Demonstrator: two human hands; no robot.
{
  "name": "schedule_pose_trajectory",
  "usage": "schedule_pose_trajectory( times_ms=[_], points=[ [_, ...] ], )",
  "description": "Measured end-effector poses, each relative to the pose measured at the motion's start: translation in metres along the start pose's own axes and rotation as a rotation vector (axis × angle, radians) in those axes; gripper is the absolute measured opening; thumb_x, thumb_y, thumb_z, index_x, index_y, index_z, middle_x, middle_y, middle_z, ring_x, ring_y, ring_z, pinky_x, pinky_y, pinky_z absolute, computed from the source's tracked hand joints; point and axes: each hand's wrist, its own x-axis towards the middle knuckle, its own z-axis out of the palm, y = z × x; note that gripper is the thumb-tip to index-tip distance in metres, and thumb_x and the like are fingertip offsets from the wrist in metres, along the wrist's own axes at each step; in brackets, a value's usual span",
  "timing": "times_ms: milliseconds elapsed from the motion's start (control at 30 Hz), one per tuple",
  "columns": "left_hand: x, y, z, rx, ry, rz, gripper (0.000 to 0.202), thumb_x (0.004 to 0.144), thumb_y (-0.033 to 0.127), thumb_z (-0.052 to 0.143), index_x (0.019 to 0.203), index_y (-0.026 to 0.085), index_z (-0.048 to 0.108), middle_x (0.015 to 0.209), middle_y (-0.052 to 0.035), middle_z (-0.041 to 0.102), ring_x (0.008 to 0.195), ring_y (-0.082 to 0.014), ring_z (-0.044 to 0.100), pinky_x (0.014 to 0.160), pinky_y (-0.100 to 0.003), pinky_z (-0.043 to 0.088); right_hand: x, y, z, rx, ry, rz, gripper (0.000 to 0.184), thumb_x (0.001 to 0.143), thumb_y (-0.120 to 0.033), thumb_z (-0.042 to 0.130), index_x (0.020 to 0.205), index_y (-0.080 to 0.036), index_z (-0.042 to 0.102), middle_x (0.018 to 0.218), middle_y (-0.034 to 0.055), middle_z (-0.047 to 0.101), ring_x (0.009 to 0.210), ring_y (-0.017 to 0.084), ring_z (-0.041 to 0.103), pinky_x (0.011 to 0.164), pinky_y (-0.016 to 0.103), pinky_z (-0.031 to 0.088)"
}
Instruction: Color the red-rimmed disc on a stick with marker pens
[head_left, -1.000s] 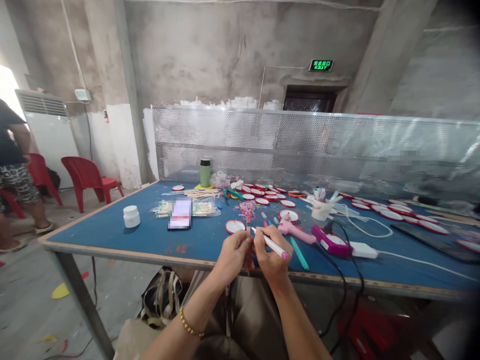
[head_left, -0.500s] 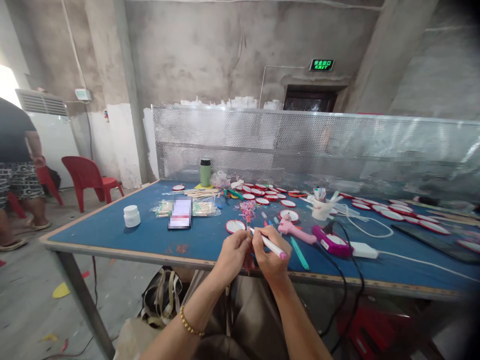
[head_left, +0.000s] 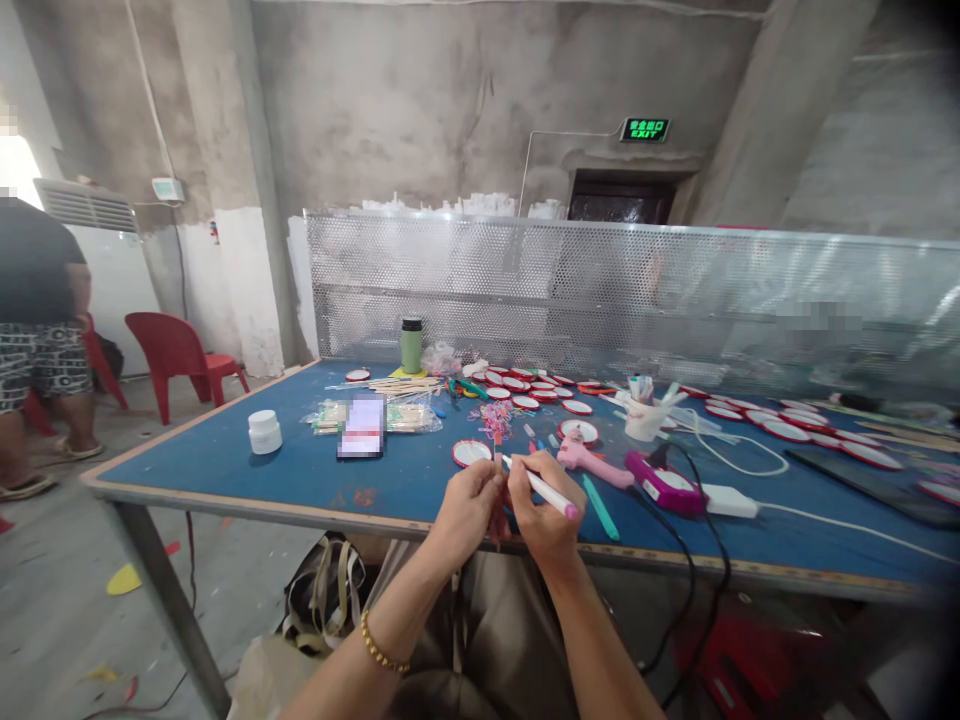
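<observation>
At the table's front edge, my left hand is closed on a thin, narrow piece with an orange-red tip; its lower part is hidden by my fingers. My right hand grips a white marker pen with a pink end, its point close to that narrow piece. Just beyond my left hand lies a round white disc with a red rim. A heap of small coloured bands sits farther back.
A pink glue gun, a teal pen and a purple device with cables lie to the right. A cup of pens stands behind them. To the left are a phone and a white jar. Several red-rimmed discs lie at the back.
My hands stay almost in the same place; the marker's end has shifted very slightly to the right. The person at the far left has moved a little.
</observation>
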Motion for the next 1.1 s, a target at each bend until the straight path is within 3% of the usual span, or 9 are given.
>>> schedule_pose_trajectory(
  times_ms=[267, 467, 700, 933, 1100],
  points=[
    [-0.0009, 0.0026, 0.0005, -0.008, 0.007, 0.001, 0.034, 0.088, 0.051, 0.054, 0.078, 0.019, 0.051, 0.045, 0.0044, 0.052, 0.036, -0.0114, 0.049, 0.035, -0.02, 0.038, 0.0026, -0.0023, 0.0, 0.029, -0.03, -0.06, 0.013, 0.092, -0.014, 0.056, 0.081, -0.018, 0.061, 0.068, 0.0007, 0.062, 0.059, 0.011, 0.058, 0.058, 0.024, 0.046],
    [-0.0005, 0.0017, 0.0002, -0.006, 0.0, -0.004, 0.033, 0.088, 0.051, 0.054, 0.077, 0.02, 0.049, 0.044, 0.005, 0.052, 0.035, -0.0106, 0.048, 0.035, -0.02, 0.037, 0.0013, -0.0012, -0.0006, -0.005, -0.009, -0.016, 0.015, 0.092, -0.015, 0.055, 0.078, -0.019, 0.059, 0.064, -0.0008, 0.059, 0.057, 0.012, 0.056, 0.056, 0.024, 0.044],
    [-0.0018, 0.0041, 0.0001, -0.003, 0.002, -0.007, 0.034, 0.089, 0.051, 0.053, 0.077, 0.02, 0.049, 0.045, 0.0039, 0.054, 0.036, -0.0108, 0.049, 0.035, -0.019, 0.037, 0.0013, -0.001, 0.0005, 0.035, -0.03, -0.065, 0.013, 0.092, -0.014, 0.056, 0.08, -0.018, 0.06, 0.068, 0.0003, 0.062, 0.059, 0.012, 0.058, 0.059, 0.024, 0.045],
    [-0.0004, 0.0021, -0.0002, -0.006, -0.006, 0.0, 0.033, 0.089, 0.051, 0.054, 0.077, 0.02, 0.048, 0.044, 0.0044, 0.053, 0.035, -0.0111, 0.049, 0.035, -0.02, 0.037, 0.0002, -0.0006, -0.0006, 0.013, -0.003, 0.009, 0.016, 0.092, -0.015, 0.055, 0.077, -0.019, 0.058, 0.064, -0.001, 0.058, 0.056, 0.011, 0.055, 0.056, 0.023, 0.043],
    [-0.0006, 0.0021, -0.0002, -0.009, -0.001, -0.002, 0.033, 0.088, 0.051, 0.054, 0.077, 0.02, 0.049, 0.045, 0.0042, 0.053, 0.036, -0.0111, 0.049, 0.035, -0.02, 0.038, 0.0014, -0.0007, 0.0, 0.016, -0.013, -0.037, 0.015, 0.092, -0.015, 0.056, 0.078, -0.019, 0.059, 0.065, -0.0003, 0.06, 0.057, 0.012, 0.057, 0.056, 0.023, 0.044]
  ],
)
